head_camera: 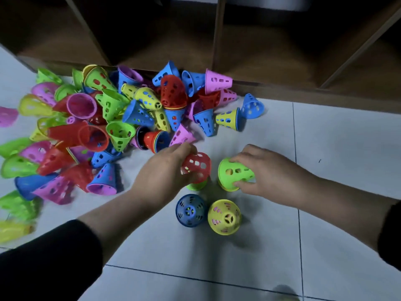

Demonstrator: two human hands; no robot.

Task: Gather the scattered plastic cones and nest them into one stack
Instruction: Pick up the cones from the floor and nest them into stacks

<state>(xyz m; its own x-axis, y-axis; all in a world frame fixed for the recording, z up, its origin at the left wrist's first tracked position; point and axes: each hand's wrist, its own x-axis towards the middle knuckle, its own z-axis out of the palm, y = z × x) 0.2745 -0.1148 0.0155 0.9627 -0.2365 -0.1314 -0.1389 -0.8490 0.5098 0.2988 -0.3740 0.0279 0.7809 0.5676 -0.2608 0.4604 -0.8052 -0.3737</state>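
Your left hand (171,168) grips a red cone (198,167) near the centre of the frame, fingers curled over its slotted wall, holding it just above a green cone (196,186) whose rim peeks out beneath. Your right hand (258,170), just to the right, grasps a second green cone (235,173) with thumb and fingers wrapped round it; a yellow rim shows under it, so it seems to sit on another cone already.

Below your hands, a blue cone (190,210) and a yellow cone (224,216) stand upright on the tiled floor (336,148), tips up, close together but apart.

You are early in the job, by my reading. Only a few cones near you look nested, and the big pile (112,118) filling the left and upper middle of the frame is untouched, though some in it already sit inside each other.

The pile lies against the base of a dark wooden shelf unit (217,40) along the top. Cones at the far left edge are blurred. Nothing blocks your reach except the tangle itself.
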